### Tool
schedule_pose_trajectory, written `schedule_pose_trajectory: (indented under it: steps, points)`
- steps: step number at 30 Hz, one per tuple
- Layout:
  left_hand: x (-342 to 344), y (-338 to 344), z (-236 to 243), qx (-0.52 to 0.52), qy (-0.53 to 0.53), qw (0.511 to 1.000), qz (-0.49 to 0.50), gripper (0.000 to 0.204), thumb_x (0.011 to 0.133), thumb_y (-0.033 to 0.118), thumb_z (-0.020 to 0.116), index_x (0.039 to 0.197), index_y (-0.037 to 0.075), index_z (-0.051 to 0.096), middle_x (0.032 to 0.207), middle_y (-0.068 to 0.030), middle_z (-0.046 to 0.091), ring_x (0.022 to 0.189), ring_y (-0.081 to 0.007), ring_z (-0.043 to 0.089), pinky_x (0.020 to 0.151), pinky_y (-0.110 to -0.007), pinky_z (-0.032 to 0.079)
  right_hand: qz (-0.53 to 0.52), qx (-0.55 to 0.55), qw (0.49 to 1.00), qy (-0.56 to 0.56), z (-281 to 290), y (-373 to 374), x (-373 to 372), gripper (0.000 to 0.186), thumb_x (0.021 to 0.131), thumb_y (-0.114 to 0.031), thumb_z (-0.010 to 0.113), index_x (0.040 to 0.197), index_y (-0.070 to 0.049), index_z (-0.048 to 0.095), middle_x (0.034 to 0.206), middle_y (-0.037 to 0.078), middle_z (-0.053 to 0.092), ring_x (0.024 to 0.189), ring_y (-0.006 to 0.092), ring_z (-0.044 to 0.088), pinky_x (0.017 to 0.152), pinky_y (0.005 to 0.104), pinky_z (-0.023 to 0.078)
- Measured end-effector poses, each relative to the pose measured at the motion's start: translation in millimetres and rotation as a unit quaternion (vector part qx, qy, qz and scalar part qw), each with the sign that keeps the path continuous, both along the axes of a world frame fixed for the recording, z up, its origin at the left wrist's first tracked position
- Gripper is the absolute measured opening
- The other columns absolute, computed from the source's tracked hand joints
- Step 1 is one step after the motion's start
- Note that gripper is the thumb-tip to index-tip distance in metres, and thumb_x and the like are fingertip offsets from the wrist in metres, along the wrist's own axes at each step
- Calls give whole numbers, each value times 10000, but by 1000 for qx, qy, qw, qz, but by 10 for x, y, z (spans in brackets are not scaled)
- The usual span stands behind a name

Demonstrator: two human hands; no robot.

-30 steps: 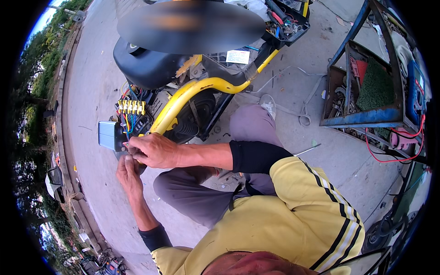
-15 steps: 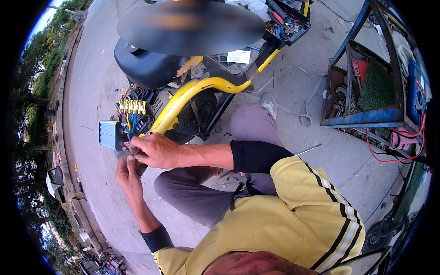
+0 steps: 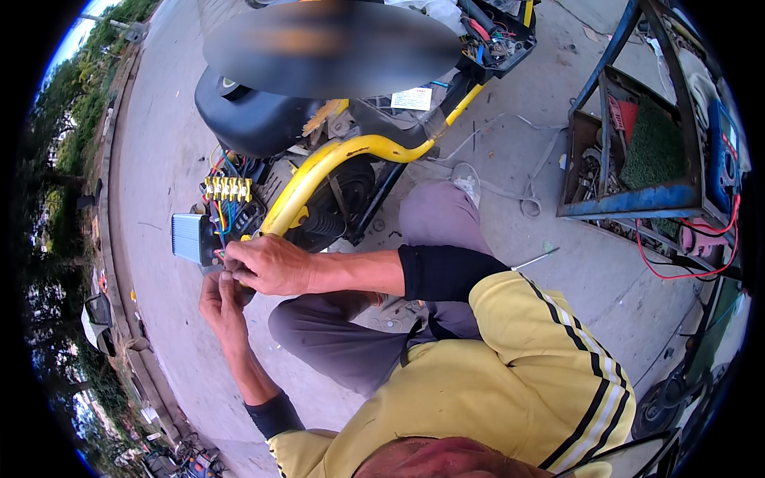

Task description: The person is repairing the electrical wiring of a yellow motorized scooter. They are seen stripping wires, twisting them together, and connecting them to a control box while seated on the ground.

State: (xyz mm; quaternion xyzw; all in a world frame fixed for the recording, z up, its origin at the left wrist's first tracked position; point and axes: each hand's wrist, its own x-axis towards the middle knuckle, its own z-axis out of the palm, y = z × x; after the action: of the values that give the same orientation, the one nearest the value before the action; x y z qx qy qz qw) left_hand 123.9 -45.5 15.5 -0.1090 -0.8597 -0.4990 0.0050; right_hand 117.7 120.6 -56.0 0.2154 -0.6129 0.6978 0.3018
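My right hand [image 3: 271, 264] and my left hand [image 3: 223, 303] meet at the low end of a yellow-framed electric scooter [image 3: 351, 151], both with fingers closed together on something small I cannot make out, beside coloured wires [image 3: 223, 223]. Just beyond my fingers sits a finned silver-blue box [image 3: 189, 239] with leads coming out of it. Above it a row of yellow connectors [image 3: 227, 188] hangs among more wiring. The scooter's black plastic body [image 3: 255, 119] is behind them.
At the right stands a rusty blue metal cart [image 3: 629, 215] with a green mat, parts and a blue meter [image 3: 723, 151] with red and black leads. A thin rod [image 3: 534, 259] and a strap [image 3: 530, 207] lie on the pavement. A kerb with bushes runs along the left.
My left fingers have shifted very slightly leftward, and the finned box sits slightly lower. Both hands keep their closed grip; little else differs.
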Motion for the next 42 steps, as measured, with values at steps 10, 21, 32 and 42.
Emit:
schedule_pose_trajectory:
  steps: [10, 21, 32, 42]
  points:
    - [-28, -10, -5, -12, -1, 1000, -11, 243, 1107, 251, 595, 938, 77, 609, 715, 65, 510, 579, -7, 361, 516, -208, 259, 6, 10, 1000, -7, 3, 31, 9, 205, 933, -102, 701, 1028, -14, 543, 844, 167, 691, 795, 411, 708, 678, 511, 535]
    - [25, 51, 22, 14, -2, 1000, 26, 266, 1098, 269, 610, 918, 74, 599, 684, 59, 491, 547, -14, 365, 489, -217, 242, 3, 22, 1000, -12, -7, 28, 7, 195, 958, -130, 682, 1068, -9, 575, 880, 183, 709, 823, 421, 714, 706, 526, 545]
    - [38, 98, 41, 6, -6, 999, 42, 267, 1092, 274, 629, 919, 70, 619, 694, 64, 497, 562, -13, 374, 496, -214, 245, 0, 7, 1000, 2, -3, 25, 12, 192, 968, -138, 681, 1033, -10, 555, 837, 189, 684, 789, 427, 701, 684, 530, 529]
    - [-11, 67, 24, -22, 28, 999, 6, 280, 1084, 259, 647, 891, 56, 637, 726, 44, 556, 611, -20, 410, 540, -209, 290, -4, 24, 1000, -3, -52, 12, -1, 293, 915, -137, 735, 1118, 6, 581, 873, 179, 701, 830, 406, 715, 723, 511, 551]
